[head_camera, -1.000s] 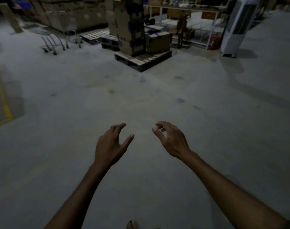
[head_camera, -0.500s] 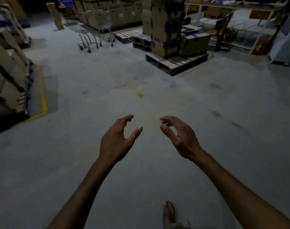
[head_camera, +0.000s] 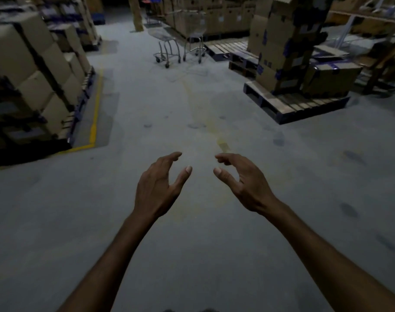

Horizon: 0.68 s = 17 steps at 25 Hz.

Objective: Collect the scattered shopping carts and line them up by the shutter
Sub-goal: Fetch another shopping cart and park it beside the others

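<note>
I count two shopping carts at upper centre of the frame: left cart (head_camera: 167,49) and right cart (head_camera: 194,28), just beside each other on the floor (head_camera: 147,104). One pallet (head_camera: 304,108) at upper right bears stacked cardboard boxes (head_camera: 280,43). Left hand (head_camera: 157,188) and right hand (head_camera: 245,183) hover at centre, apart, fingers loosely curled, half open, gripping nothing.
</note>
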Each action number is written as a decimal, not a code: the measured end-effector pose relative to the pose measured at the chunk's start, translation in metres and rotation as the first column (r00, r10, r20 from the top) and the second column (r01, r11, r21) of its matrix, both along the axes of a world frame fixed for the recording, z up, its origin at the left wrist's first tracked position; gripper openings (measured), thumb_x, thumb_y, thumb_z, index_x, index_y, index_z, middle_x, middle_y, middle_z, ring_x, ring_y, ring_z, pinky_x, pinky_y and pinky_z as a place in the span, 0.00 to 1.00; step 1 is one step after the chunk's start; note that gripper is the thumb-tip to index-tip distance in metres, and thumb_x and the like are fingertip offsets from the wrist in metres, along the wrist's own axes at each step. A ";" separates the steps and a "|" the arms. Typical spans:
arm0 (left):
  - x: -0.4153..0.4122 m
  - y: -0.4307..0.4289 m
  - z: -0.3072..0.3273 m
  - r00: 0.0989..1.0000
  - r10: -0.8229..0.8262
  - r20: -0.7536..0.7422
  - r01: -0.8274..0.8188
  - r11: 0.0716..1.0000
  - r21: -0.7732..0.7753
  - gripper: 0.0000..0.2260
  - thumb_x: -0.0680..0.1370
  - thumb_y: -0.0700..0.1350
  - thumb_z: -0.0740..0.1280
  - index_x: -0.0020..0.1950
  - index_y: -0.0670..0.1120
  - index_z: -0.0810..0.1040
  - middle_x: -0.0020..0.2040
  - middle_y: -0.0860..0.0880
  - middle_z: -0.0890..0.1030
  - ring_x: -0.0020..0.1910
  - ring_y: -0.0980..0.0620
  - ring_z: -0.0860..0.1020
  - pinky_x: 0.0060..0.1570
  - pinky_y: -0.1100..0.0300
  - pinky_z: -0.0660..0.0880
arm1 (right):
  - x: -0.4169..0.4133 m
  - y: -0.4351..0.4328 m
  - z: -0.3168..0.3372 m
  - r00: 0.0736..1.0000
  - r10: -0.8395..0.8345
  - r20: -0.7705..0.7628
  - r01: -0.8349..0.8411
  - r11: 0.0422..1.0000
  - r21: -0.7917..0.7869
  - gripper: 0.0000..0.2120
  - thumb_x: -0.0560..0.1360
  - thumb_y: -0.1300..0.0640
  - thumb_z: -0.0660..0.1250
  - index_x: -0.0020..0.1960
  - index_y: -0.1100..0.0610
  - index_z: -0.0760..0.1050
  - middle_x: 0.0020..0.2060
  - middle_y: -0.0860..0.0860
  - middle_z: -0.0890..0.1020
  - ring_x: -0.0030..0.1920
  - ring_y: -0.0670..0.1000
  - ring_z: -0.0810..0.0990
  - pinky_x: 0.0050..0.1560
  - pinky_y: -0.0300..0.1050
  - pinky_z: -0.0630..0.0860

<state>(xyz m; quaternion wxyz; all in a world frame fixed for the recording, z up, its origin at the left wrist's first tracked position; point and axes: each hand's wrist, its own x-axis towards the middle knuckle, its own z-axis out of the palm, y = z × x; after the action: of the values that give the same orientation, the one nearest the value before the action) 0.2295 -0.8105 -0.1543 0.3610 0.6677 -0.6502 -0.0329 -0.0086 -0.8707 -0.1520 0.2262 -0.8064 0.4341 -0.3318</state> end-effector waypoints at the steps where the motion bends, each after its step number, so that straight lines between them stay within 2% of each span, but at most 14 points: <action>1: 0.012 -0.022 -0.005 1.000 0.016 -0.013 -0.015 1.000 0.023 0.24 0.81 0.68 0.59 0.72 0.58 0.70 0.67 0.57 0.77 0.64 0.55 0.75 0.58 0.51 0.75 | 0.011 -0.020 0.009 1.000 0.025 0.016 -0.024 0.999 -0.036 0.26 0.80 0.32 0.57 0.70 0.47 0.74 0.62 0.43 0.79 0.59 0.42 0.76 0.57 0.44 0.74; 3: 0.035 -0.066 -0.015 0.999 0.037 0.000 -0.037 0.998 0.051 0.24 0.80 0.68 0.59 0.72 0.58 0.70 0.68 0.56 0.76 0.65 0.54 0.75 0.59 0.51 0.74 | 0.034 -0.063 0.019 0.998 0.059 0.029 -0.056 0.995 -0.087 0.27 0.80 0.32 0.57 0.71 0.47 0.73 0.62 0.43 0.79 0.60 0.42 0.76 0.57 0.42 0.73; 6: 0.072 -0.135 -0.025 0.998 0.051 0.021 -0.052 0.997 0.057 0.24 0.80 0.68 0.59 0.72 0.58 0.71 0.68 0.56 0.76 0.65 0.54 0.75 0.60 0.51 0.73 | 0.073 -0.133 0.013 0.997 0.077 0.028 -0.074 0.992 -0.105 0.27 0.80 0.33 0.57 0.71 0.48 0.74 0.62 0.43 0.80 0.60 0.43 0.76 0.57 0.44 0.74; 11: 0.140 -0.257 -0.016 0.999 0.011 0.047 -0.011 1.000 -0.007 0.25 0.79 0.69 0.60 0.71 0.58 0.72 0.68 0.56 0.76 0.67 0.54 0.74 0.63 0.47 0.73 | 0.139 -0.263 -0.008 1.000 0.005 -0.024 -0.008 0.993 -0.115 0.27 0.80 0.32 0.57 0.70 0.48 0.74 0.62 0.45 0.80 0.60 0.44 0.77 0.59 0.50 0.75; 15: 0.187 -0.357 0.014 0.954 0.020 0.300 0.017 0.993 -0.120 0.26 0.80 0.68 0.59 0.71 0.54 0.73 0.69 0.54 0.75 0.70 0.52 0.71 0.65 0.47 0.69 | 0.189 -0.368 -0.018 0.968 -0.153 -0.197 0.099 0.961 -0.258 0.26 0.81 0.32 0.55 0.68 0.48 0.74 0.63 0.47 0.80 0.62 0.50 0.76 0.62 0.52 0.70; 17: 0.205 -0.402 0.023 0.929 0.043 0.368 0.012 0.989 -0.146 0.27 0.80 0.67 0.59 0.72 0.52 0.72 0.70 0.53 0.74 0.73 0.50 0.69 0.67 0.45 0.66 | 0.210 -0.413 -0.023 0.937 -0.229 -0.264 0.138 0.937 -0.322 0.26 0.81 0.33 0.55 0.68 0.49 0.74 0.63 0.49 0.79 0.62 0.52 0.75 0.62 0.53 0.69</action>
<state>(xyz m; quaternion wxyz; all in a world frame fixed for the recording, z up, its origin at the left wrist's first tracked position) 0.4348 -1.2124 -0.1313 0.2802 0.6390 -0.7018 0.1440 0.2019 -1.2841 -0.1751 0.0017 -0.8273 0.4820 -0.2884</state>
